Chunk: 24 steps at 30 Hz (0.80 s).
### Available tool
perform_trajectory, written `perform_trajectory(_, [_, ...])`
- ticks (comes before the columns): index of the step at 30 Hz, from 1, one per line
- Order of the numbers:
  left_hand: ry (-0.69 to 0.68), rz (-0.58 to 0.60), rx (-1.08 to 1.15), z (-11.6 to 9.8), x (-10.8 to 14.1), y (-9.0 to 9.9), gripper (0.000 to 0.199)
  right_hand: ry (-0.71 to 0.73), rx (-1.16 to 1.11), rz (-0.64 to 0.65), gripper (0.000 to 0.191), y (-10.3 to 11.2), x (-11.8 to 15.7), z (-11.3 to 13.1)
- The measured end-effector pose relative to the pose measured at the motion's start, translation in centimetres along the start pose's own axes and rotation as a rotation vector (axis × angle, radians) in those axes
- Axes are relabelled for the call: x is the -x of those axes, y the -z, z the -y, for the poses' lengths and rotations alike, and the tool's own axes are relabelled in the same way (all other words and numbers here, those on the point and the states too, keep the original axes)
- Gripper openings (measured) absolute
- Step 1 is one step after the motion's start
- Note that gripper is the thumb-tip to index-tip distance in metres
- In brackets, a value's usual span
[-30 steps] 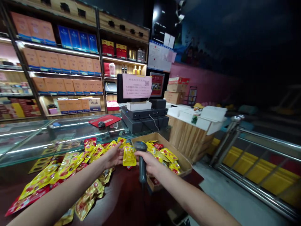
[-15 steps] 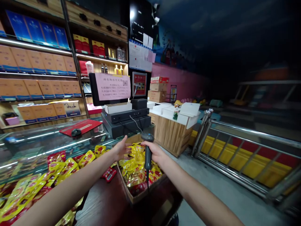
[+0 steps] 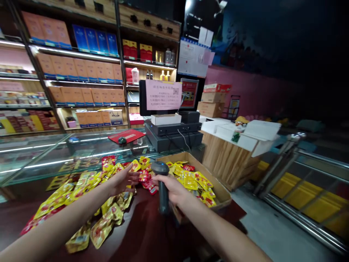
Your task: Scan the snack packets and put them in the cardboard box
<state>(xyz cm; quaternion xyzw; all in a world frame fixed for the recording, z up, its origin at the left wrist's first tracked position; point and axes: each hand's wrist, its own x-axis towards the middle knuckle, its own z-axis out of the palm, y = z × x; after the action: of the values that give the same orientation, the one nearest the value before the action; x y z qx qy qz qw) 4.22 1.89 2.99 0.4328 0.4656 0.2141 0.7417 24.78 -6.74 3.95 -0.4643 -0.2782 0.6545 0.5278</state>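
Note:
My right hand [image 3: 172, 186] is closed round the handle of a dark grey barcode scanner [image 3: 163, 193], held upright with its head [image 3: 160, 168] on top. My left hand [image 3: 121, 181] is open, its fingers stretched toward the scanner with a gap between them. Just past those fingertips lie small red snack packets [image 3: 147, 180]. Beneath and left of my left arm, yellow and gold snack packets [image 3: 109, 222] are spread over the dark red tabletop [image 3: 139, 233]. Right of the scanner, a cardboard box [image 3: 222, 196] holds many yellow packets [image 3: 191, 180]; my right forearm hides part of its near side.
A glass display counter [image 3: 89, 145] runs behind the packets, with a red mat and a mouse [image 3: 122, 140] on it. Beyond the box stand a black cash drawer [image 3: 174, 140] and a monitor with a pink notice [image 3: 163, 95]. At right are a wooden cabinet [image 3: 223, 156] and a metal railing [image 3: 308, 211].
The view has turned left, so the surroundings sit further right. My hands and the scanner have shifted from over the box to its left side, near the loose packets.

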Motion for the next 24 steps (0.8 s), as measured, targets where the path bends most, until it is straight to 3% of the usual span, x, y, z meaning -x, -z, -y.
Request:
perform_trajectory(3, [-0.090, -0.113, -0.031, 2.4, 2.4, 2.9, 0.060, -0.079, 0.040, -0.002, 0.016, -2.8, -0.8, -3.2])
perform_trajectory(6, [-0.322, -0.274, -0.267, 4.6, 3.8, 5.0, 0.053, -0.151, 0.060, -0.039, 0.018, -4.6, -1.6, -6.0])
perform_trajectory(11, [-0.609, -0.596, -0.613, 7.4, 3.9, 6.5, 0.036, -0.178, 0.053, -0.057, 0.016, -6.0, -2.5, -9.3])
perform_trajectory(15, [-0.641, -0.704, -0.700, 8.8, 2.9, 6.3, 0.037, -0.202, 0.032, -0.084, 0.020, -6.3, -3.1, -11.1])
perform_trajectory(19, [-0.578, -0.778, -0.758, 9.5, 1.6, 6.4, 0.041, -0.230, 0.005, -0.098, 0.018, -6.4, -3.6, -12.3])
perform_trajectory(24, [-0.544, -0.736, -0.815, 10.0, 0.5, 7.0, 0.054, -0.202, -0.007, -0.125, 0.020, -6.3, -4.1, -12.1])
